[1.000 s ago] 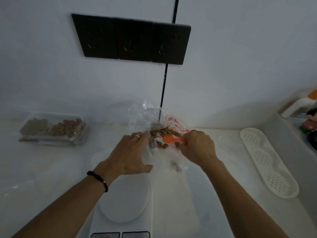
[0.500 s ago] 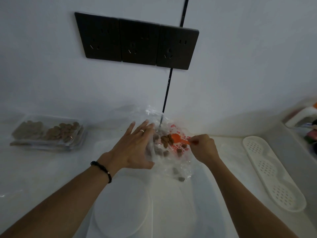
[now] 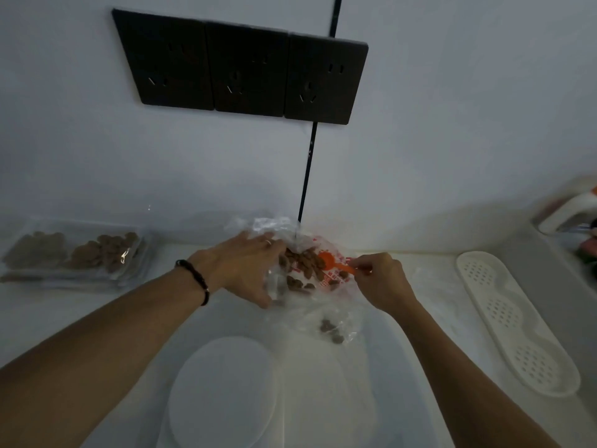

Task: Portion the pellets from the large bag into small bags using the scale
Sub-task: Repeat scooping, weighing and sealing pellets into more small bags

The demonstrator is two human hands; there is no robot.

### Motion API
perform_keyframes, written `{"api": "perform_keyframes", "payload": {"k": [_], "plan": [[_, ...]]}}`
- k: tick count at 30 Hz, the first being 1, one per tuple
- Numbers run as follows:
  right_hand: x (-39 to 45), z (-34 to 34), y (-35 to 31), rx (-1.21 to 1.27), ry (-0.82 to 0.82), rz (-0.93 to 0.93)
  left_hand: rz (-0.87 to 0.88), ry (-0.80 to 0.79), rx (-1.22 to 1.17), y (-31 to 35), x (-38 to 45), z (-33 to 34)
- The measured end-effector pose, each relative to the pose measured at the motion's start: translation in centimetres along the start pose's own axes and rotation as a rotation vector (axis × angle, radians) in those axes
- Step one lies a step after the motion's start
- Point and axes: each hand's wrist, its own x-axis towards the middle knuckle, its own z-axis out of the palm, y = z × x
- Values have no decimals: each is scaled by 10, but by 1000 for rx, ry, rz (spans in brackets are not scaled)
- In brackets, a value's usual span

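Observation:
A large clear plastic bag [image 3: 326, 305] with red print lies on the white counter against the wall, holding brown pellets [image 3: 303, 263]. My left hand [image 3: 245, 266] holds the bag's left edge open, thumb low and fingers at the rim. My right hand [image 3: 378, 279] pinches the handle of a small orange scoop [image 3: 329, 261], whose bowl sits among the pellets inside the bag. The white scale [image 3: 223, 389] with its round platform stands near me, below the bag. A few pellets [image 3: 331, 331] lie in the bag's near corner.
A stack of small filled bags [image 3: 77, 253] with brown pellets lies at the far left. A white perforated tray [image 3: 513, 318] lies along the right. A spray bottle [image 3: 568, 211] stands at the far right. Black wall sockets [image 3: 245, 66] and a cable [image 3: 307, 169] are above.
The view has tilted up, so the scale's buttons dropped out of sight. My left hand curled onto the bag's rim. The scoop slid deeper into the pellets.

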Motion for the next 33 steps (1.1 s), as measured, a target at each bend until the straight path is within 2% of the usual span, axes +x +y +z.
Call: {"api": "perform_keyframes", "payload": {"k": [9,12,15,21,33], "plan": [[8,22,-21,163,-41,-16,-47,205,-80,-8,-31,13],[10,30,-29,210,-103,-47,-78,259,-171,-8,-41,16],[10,35,-32,333,-171,3,-98,303,-224,-6,-47,19],[-1,15,-27,572,-204,183,-134,358,-277,4,-54,22],[-37,-31,-13,738,-148,181,-235,399,-314,34,-57,6]]}}
